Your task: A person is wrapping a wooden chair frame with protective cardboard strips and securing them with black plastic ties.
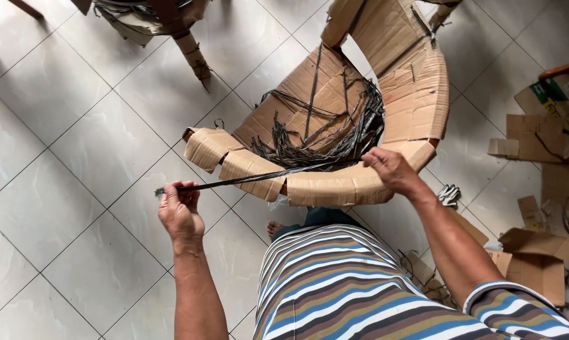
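My left hand [180, 211] pinches the end of a long dark strap [259, 178] and holds it out to the left over the tiled floor. My right hand [390, 169] grips the same strap close to the rim of a chair frame wrapped in brown cardboard [335, 187]. The strap is stretched taut between both hands. A tangled heap of similar dark straps [325, 135] lies inside the cardboard-covered frame, just beyond my right hand.
Loose cardboard scraps [536, 252] lie on the white tiled floor [76, 151] at the right. Another cardboard-wrapped piece of furniture [171, 25] stands at the top left. My bare foot [275, 228] shows below the frame.
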